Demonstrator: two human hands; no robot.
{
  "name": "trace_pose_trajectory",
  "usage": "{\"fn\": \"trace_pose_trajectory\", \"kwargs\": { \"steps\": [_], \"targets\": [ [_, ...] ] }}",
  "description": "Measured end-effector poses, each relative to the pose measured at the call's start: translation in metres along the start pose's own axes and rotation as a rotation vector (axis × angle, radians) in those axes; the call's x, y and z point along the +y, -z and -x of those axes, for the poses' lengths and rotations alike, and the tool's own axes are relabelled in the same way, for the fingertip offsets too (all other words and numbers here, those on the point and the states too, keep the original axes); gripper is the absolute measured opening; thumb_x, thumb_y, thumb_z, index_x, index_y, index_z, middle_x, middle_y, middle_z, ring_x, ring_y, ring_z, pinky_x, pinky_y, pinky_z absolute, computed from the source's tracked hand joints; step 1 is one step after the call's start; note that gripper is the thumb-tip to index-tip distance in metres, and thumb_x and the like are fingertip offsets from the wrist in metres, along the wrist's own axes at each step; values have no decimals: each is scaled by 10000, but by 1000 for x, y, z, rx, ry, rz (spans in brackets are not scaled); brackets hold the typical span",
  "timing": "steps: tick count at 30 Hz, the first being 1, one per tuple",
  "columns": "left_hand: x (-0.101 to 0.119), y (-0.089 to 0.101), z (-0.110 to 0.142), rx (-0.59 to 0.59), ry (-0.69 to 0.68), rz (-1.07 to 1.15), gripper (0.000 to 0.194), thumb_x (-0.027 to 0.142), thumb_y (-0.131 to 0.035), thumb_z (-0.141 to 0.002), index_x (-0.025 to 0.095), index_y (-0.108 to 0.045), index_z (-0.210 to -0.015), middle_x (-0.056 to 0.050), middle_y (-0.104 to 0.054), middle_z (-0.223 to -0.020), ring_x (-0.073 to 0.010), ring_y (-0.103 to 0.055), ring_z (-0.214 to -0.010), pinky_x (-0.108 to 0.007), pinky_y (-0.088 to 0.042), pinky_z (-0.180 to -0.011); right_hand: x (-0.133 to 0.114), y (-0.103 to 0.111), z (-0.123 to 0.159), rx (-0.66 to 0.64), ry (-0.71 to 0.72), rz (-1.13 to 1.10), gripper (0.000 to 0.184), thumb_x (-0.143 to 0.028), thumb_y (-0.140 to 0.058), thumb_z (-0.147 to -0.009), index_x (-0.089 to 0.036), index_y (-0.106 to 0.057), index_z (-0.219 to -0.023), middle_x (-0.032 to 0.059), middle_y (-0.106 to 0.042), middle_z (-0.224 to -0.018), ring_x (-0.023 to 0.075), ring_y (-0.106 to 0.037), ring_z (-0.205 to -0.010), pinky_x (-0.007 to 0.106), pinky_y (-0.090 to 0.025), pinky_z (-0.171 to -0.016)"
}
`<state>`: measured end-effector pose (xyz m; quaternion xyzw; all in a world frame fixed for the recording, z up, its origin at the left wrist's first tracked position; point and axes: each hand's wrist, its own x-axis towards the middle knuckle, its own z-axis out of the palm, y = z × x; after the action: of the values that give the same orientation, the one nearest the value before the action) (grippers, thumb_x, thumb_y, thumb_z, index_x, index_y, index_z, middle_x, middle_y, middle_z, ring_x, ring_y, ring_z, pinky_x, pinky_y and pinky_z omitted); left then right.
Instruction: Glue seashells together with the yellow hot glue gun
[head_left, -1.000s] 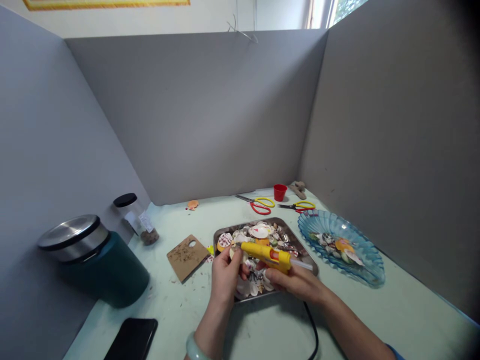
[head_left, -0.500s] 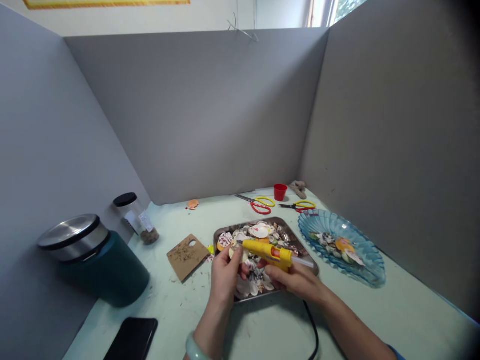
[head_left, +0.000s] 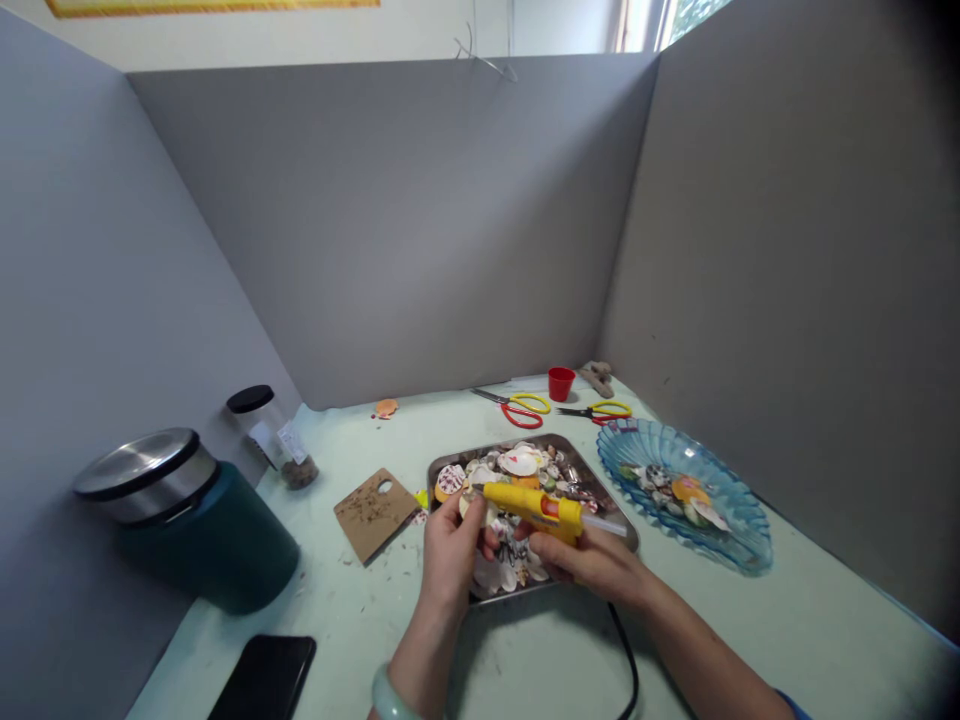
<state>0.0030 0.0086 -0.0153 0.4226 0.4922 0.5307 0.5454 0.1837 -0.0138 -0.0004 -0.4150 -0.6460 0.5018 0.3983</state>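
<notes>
My right hand (head_left: 592, 560) is wrapped round a yellow glue gun (head_left: 536, 502), with a clear glue stick (head_left: 604, 525) poking out of its back end. The nozzle points left, right at a pale shell (head_left: 489, 511) pinched in the fingers of my left hand (head_left: 451, 545). Whether the tip touches the shell I cannot tell. Both hands are over the near part of a metal tray (head_left: 630, 535) heaped with shells (head_left: 491, 575). A black cord (head_left: 626, 650) runs down from below my right hand.
Left of the tray lie a brown board (head_left: 371, 530), a jar (head_left: 289, 450), a large green flask (head_left: 217, 540) and a phone (head_left: 266, 680). Behind are scissors (head_left: 523, 410), pliers-like cutters (head_left: 604, 411) and a red cup (head_left: 560, 384). A blue glass dish (head_left: 739, 530) holding shells stands right. Grey panels (head_left: 390, 240) enclose the table.
The glue gun's nozzle has shifted very slightly to the right and down over the shell. Both hands keep their hold, and everything else stays where it was.
</notes>
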Motion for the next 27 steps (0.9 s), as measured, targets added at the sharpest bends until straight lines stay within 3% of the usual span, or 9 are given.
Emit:
{"fn": "trace_pose_trajectory", "kwargs": {
  "steps": [7,12,19,27],
  "targets": [
    [0,0,-1,2,-12,0,439,577,-723,-707,166,-570,-710,36,-581,-428,-82,-441,-340,-187,-304,-384,-2,-1,-1,-31,1,-44,313,-488,-643,-834,-192,-728,-780,-26,-512,-530,114,-412,-456,208,-313,-395],
    [0,0,-1,1,-14,-2,435,572,-721,-712,163,-573,-718,35,-587,-433,-81,-440,-341,-187,-310,-384,-6,-2,-1,-29,-7,-85,298,-487,-659,-820,-199,-729,-858,-32,-504,-540,116,-410,-462,214,-302,-406],
    [1,0,1,-12,-14,6,447,580,-726,-711,161,-573,-708,35,-591,-435,-78,-442,-344,-181,-306,-382,-1,-2,0,-29,-73,-139,482,-629,-669,-770,-169,-701,-909,-47,-465,-540,105,-388,-467,218,-287,-418],
    [-3,2,-1,-14,-15,25,448,581,-726,-715,161,-571,-720,35,-590,-436,-76,-439,-341,-180,-300,-378,8,3,-3,-63,-89,-37,605,-717,-611,-784,-135,-680,-937,-41,-472,-559,95,-403,-488,215,-287,-424]
  ]
}}
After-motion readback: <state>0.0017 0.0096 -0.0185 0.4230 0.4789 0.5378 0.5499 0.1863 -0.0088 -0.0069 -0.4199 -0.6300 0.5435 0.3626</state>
